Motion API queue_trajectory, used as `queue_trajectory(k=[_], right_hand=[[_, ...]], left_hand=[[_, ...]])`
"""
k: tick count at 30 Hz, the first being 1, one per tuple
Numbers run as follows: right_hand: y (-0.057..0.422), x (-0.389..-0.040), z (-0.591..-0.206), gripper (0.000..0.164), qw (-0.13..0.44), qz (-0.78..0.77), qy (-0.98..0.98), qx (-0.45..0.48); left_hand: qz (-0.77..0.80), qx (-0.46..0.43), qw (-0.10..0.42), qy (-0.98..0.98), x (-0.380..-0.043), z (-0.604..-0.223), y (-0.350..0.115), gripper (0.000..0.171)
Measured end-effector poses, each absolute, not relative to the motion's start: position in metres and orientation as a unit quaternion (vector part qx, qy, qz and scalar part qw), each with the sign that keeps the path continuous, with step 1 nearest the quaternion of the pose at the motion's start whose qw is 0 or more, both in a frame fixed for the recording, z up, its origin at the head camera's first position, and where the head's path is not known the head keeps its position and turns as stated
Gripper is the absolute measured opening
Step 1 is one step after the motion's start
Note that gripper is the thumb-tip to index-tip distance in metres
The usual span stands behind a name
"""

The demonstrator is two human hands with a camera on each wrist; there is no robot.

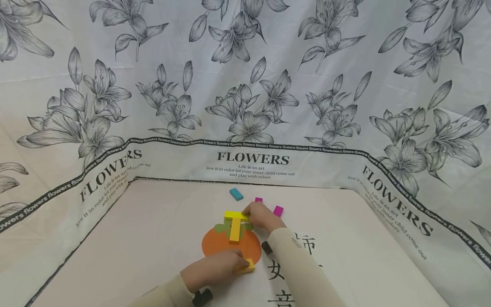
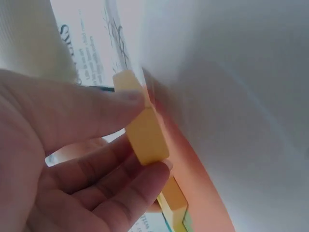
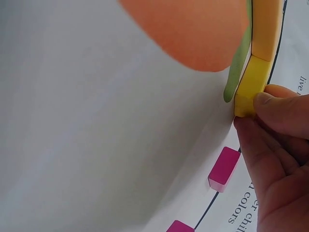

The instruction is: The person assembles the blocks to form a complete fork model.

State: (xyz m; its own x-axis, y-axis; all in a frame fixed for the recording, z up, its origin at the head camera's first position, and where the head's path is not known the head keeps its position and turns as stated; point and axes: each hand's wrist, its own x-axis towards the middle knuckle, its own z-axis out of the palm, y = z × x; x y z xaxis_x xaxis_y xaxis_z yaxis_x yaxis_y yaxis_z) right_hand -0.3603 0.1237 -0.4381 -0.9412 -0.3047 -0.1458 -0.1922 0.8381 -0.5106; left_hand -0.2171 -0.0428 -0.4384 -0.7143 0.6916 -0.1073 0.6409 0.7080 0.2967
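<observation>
My left hand (image 1: 215,268) pinches an orange-yellow block (image 2: 148,137) between thumb and fingers, over the lower edge of a printed orange persimmon (image 1: 215,245). With thumb and fingers my right hand (image 1: 264,216) grips the right end of a bright yellow block (image 1: 232,215), seen close in the right wrist view. That yellow block lies crosswise at the persimmon's green leaves. A second orange-yellow block (image 1: 235,230) runs from its middle toward me, so the two form a T shape. My fingers cover part of each gripped block.
Beyond the hands lie a blue block (image 1: 236,194) and two magenta blocks, one (image 1: 278,210) right of my right hand, the other (image 1: 258,199) just past it. Printed black characters (image 1: 281,297) mark the pale tabletop. A flower-printed cloth (image 1: 253,164) stands around the back and sides.
</observation>
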Motion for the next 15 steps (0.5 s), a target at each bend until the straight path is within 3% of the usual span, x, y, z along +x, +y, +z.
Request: queue_trajectory(k=[15], right_hand=[[0.1242, -0.3605, -0.4385, 0.038, 0.113, -0.260, 0.951, -0.125]], left_hand=[[0.132, 0.301, 0.080, 0.941, -0.2271, -0.4346, -0.0530, 0.018]])
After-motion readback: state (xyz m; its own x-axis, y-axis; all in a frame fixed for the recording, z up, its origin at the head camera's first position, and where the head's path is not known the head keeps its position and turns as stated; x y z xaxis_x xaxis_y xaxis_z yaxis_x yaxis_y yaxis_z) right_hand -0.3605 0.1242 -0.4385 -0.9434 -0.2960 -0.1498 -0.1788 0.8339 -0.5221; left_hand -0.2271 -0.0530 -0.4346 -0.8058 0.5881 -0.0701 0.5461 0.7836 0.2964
